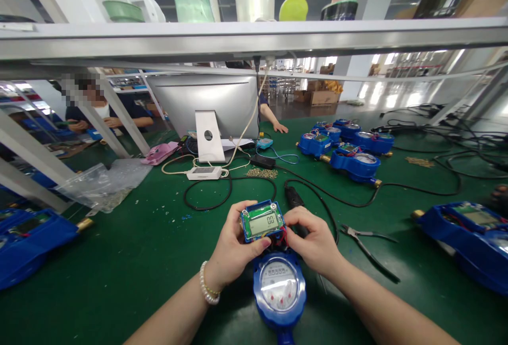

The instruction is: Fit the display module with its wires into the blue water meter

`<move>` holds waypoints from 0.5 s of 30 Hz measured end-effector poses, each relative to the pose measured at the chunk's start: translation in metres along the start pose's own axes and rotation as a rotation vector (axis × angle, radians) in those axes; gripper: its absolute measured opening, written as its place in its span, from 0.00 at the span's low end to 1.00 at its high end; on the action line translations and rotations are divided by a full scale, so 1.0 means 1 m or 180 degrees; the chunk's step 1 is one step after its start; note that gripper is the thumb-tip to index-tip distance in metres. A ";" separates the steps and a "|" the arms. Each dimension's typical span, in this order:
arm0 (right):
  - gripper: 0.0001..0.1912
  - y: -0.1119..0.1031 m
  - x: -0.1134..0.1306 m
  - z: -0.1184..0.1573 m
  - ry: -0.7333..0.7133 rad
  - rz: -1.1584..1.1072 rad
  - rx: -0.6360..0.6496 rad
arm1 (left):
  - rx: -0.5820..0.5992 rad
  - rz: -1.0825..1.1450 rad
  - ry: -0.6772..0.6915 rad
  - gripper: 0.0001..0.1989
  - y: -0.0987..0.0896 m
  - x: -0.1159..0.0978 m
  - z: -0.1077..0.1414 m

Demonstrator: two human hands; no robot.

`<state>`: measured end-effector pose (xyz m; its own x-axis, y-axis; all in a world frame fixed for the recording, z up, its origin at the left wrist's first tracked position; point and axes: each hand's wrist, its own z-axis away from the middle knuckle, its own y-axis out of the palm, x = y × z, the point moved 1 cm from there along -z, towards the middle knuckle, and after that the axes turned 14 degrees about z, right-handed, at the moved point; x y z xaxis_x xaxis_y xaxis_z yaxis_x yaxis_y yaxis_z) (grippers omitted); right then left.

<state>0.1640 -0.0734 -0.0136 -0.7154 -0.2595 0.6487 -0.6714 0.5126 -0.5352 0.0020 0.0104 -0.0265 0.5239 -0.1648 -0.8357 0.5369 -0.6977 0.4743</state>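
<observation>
Fingers of 2 hands, left hand (238,247) and right hand (313,236), grip opposite sides of the display module (262,221), above the near blue meter (280,289).

Green bench (159,260) with blue meters (355,162), pliers (359,234), cables (206,208)

the lcd display (263,223) reads "0.0" — meter dial (279,272) shows zeros.

Green tabletop (159,239), white shelf (222,38), shiny floor (369,96).
</observation>
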 end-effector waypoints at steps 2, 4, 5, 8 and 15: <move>0.03 0.005 0.000 0.001 0.0020 0.0010 -0.0150 | -0.0034 -0.0007 0.0021 0.29 0.000 -0.001 0.000; 0.04 0.008 0.001 0.002 0.0032 0.0026 -0.0256 | -0.0060 0.0020 -0.0004 0.29 0.001 -0.002 0.000; 0.04 0.008 0.001 0.003 0.0034 0.0032 -0.0291 | -0.0062 0.0039 -0.0030 0.29 0.001 -0.003 -0.001; 0.04 0.010 0.000 0.003 0.0055 0.0038 -0.0358 | -0.0046 0.0069 -0.0129 0.29 0.002 -0.006 -0.003; 0.04 0.006 0.002 0.001 0.0136 -0.0005 -0.0212 | 0.0005 0.0053 -0.0298 0.30 0.000 -0.011 -0.005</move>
<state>0.1583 -0.0716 -0.0159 -0.7046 -0.2260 0.6727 -0.6570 0.5660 -0.4980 -0.0007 0.0156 -0.0157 0.4687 -0.2406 -0.8500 0.5276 -0.6955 0.4878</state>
